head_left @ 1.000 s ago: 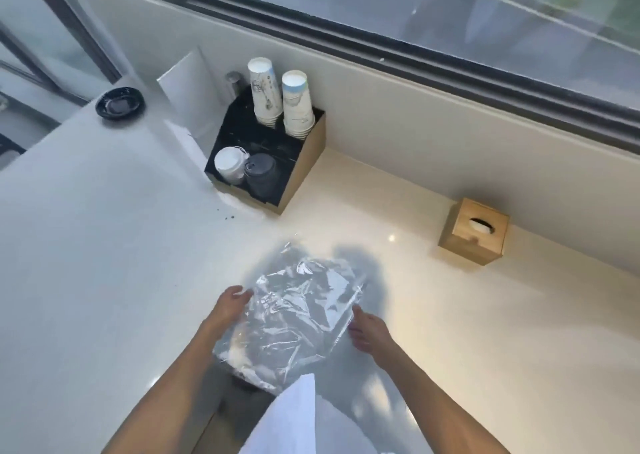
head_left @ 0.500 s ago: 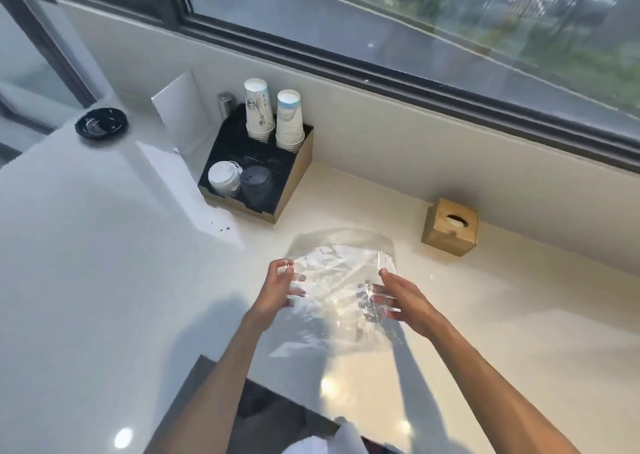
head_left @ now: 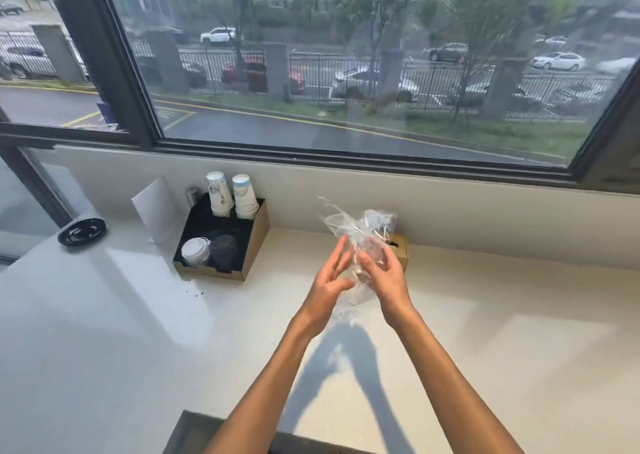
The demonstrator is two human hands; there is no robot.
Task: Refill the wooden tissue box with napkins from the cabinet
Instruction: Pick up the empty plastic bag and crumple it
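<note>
1. Two hands are working in the middle of the shot, but going left to right first: a black dish is sitting at the far left of the white counter, then a white card is leaning against the wall, then a cardboard cup organizer is holding paper cups at the back and lids in front.
2. The left hand is coming in next, fingers stretched out straight and spread, just brushing the side of the clear plastic wrapper. It isn't really gripping anything.
3. The right hand is doing the holding, fingers curled around the lower part of the wrapper and bunching it up above the counter.
4. The wooden tissue box is peeking out right behind that hand, near the wall, mostly hidden. I can't tell what's in it from here.
5. Handling-wise, I'm guessing the wrapper is super light, floppy and a bit slippery, so scrunching it in a fist beats pinching an edge. It's looking empty to me, though the crinkles are making that hard to confirm.
6. The box is looking stiff and solid, so taking it by its side walls should be easy.
</note>
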